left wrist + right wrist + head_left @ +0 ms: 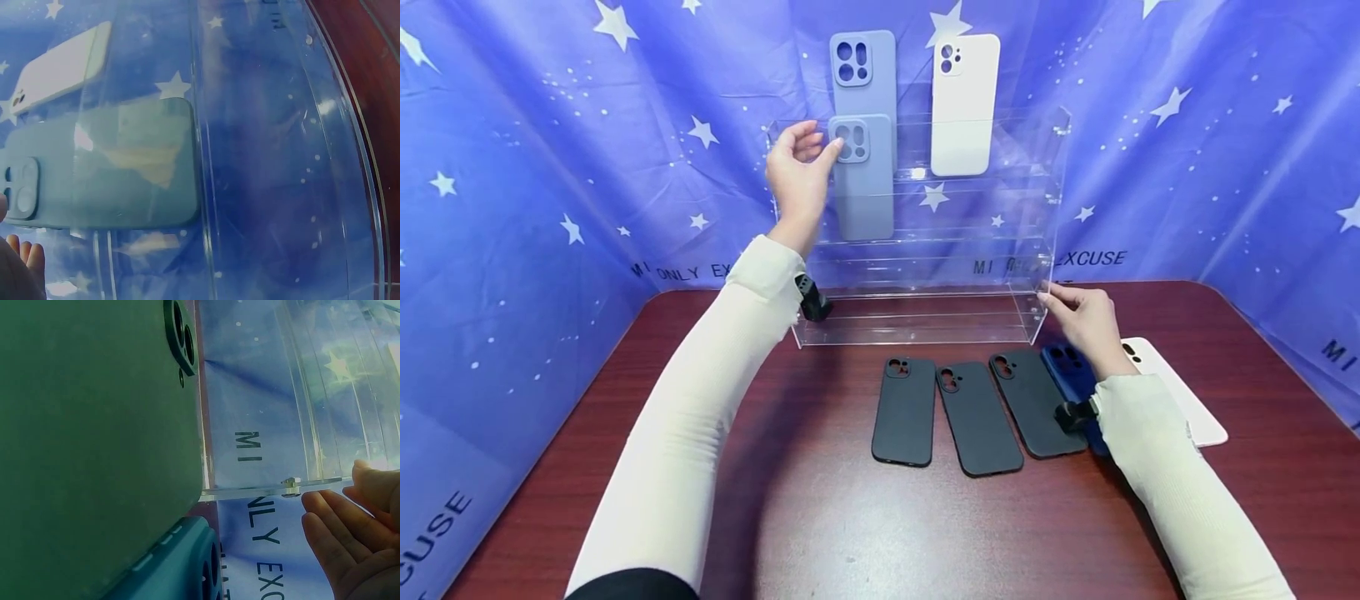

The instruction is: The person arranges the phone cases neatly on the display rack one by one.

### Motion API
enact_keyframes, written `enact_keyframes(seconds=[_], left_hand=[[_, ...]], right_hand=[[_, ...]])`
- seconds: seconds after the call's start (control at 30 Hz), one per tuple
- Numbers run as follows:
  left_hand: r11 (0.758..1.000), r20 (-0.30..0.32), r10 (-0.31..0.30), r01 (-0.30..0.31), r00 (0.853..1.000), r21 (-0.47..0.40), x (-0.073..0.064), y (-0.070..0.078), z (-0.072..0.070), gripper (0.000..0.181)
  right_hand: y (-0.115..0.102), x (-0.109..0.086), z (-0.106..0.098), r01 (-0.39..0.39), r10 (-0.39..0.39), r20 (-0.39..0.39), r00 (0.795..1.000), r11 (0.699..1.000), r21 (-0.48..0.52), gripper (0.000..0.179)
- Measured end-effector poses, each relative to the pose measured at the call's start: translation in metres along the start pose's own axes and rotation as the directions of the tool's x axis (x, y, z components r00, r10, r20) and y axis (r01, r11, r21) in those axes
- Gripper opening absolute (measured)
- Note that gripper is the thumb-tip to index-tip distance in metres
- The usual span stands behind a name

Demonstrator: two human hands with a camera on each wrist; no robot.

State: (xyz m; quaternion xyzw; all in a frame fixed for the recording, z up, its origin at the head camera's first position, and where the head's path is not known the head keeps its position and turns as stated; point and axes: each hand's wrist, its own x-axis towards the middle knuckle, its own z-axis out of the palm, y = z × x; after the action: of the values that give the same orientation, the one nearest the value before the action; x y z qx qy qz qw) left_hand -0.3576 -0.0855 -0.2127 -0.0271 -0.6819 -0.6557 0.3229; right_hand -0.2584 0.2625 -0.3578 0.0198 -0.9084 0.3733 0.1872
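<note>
A clear acrylic display rack (925,337) with several tiers stands at the back of the table. My left hand (801,171) is at its upper left, thumb touching the camera cutout of the lower grey-blue phone case (865,204); the other fingers stay apart from the case, loosely bent. In the left wrist view this case (131,169) stands behind a clear lip. Another grey-blue phone case (868,96) stands above it, with a white phone case (964,125) to the right. My right hand (1090,325) pinches the rack's right side panel (250,492) between thumb and fingers.
Several black phone cases (904,417) lie in a row on the dark red table (820,517). A dark blue case (1067,367) lies partly under the right wrist, and a white case (1180,396) lies to its right. A starry blue curtain (550,250) surrounds the table.
</note>
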Motion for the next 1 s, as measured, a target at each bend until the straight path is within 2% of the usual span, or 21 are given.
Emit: enact_keyframes(seconds=[0.1,0.2,0.27,0.4,0.5,0.63,0.77,0.83,0.9,1.0], left_hand=[[1.0,0.032,0.012,-0.012,0.999,0.006,-0.005,0.003,-0.005,0.04],[0.999,0.097,0.028,-0.031,0.995,0.025,-0.016,0.004,-0.012,0.041],[0.999,0.158,0.019,-0.024,0.987,0.033,-0.029,0.006,-0.018,0.041],[1.0,0.281,0.013,-0.016,0.96,0.009,-0.064,0.009,-0.031,0.04],[0.999,0.349,0.031,-0.027,0.936,-0.018,-0.088,-0.003,-0.038,0.038],[1.0,0.421,0.011,-0.013,0.907,0.002,-0.117,-0.03,-0.046,0.039],[0.998,0.457,-0.063,0.044,0.887,0.052,-0.146,-0.05,-0.051,0.039],[0.993,0.469,-0.115,0.099,0.876,0.059,-0.159,-0.059,-0.053,0.039],[0.983,0.488,-0.176,0.174,0.855,0.051,-0.171,-0.066,-0.054,0.041],[0.957,0.51,-0.275,0.285,0.815,0.06,-0.185,-0.076,-0.054,0.046]], right_hand=[[0.001,-0.001,-0.002,-0.003,0.003,0.003,1.0,1.0,0.003,0.036],[0.001,0.0,-0.003,-0.001,0.001,0.004,1.0,1.0,0.014,0.037],[0.001,0.0,-0.003,-0.001,0.001,0.006,1.0,1.0,0.021,0.037],[0.001,0.0,-0.002,0.003,-0.003,0.008,1.0,1.0,0.02,0.036],[0.0,0.0,-0.001,0.008,-0.009,0.008,1.0,1.0,0.016,0.036],[-0.001,0.0,-0.001,0.006,-0.006,0.003,1.0,1.0,0.006,0.035],[-0.001,-0.001,-0.002,-0.009,0.009,0.006,1.0,1.0,0.005,0.036],[0.0,-0.001,-0.002,-0.01,0.01,0.009,1.0,1.0,0.007,0.036],[0.0,-0.001,-0.001,-0.007,0.007,0.01,1.0,1.0,0.01,0.036],[0.0,-0.001,0.0,0.0,0.0,0.008,1.0,1.0,0.013,0.036]])
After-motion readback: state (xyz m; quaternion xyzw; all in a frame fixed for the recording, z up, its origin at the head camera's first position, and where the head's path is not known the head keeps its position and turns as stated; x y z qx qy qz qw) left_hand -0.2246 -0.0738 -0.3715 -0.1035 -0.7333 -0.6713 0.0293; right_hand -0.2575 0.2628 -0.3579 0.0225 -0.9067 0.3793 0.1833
